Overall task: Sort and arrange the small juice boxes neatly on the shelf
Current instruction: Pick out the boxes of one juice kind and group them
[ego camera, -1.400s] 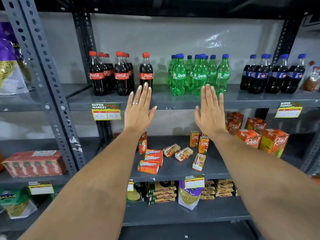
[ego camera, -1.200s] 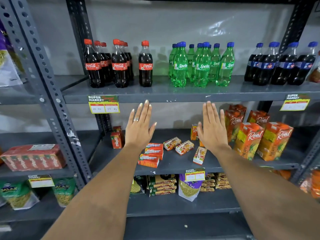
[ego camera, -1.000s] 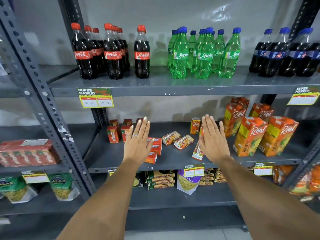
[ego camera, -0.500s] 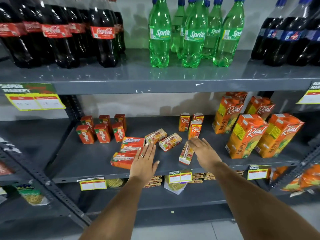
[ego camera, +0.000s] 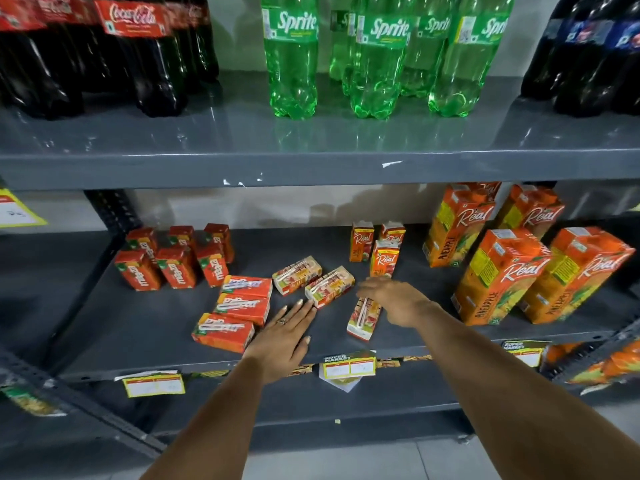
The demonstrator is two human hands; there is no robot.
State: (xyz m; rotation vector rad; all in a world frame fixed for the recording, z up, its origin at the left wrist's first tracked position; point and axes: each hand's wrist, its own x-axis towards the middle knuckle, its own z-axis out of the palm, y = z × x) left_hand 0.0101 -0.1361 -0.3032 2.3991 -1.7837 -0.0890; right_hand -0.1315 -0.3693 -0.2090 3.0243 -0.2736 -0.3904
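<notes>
Small juice boxes lie scattered on the grey middle shelf (ego camera: 104, 337). Three red Maaza boxes (ego camera: 242, 304) lie flat at the centre, with two pale Real boxes (ego camera: 313, 280) flat behind them. One more Real box (ego camera: 362, 320) lies flat under my right hand (ego camera: 398, 301), which hovers over it palm down, fingers loosely spread. My left hand (ego camera: 282, 341) is flat and open beside the lying Maaza boxes, fingertips near a pale box. Several Maaza boxes (ego camera: 173, 259) stand upright at the left. Three small Real boxes (ego camera: 375, 249) stand upright at the back.
Large Real pineapple cartons (ego camera: 502, 275) stand at the right of the same shelf. The shelf above holds cola bottles (ego camera: 138, 53), green Sprite bottles (ego camera: 374, 53) and dark bottles (ego camera: 588, 53). Yellow price tags (ego camera: 348, 367) hang on the shelf's front edge.
Both hands have come down from the upper shelf edge to the middle shelf. The view has moved closer and lower. My right hand now hovers over a lying Real box.
</notes>
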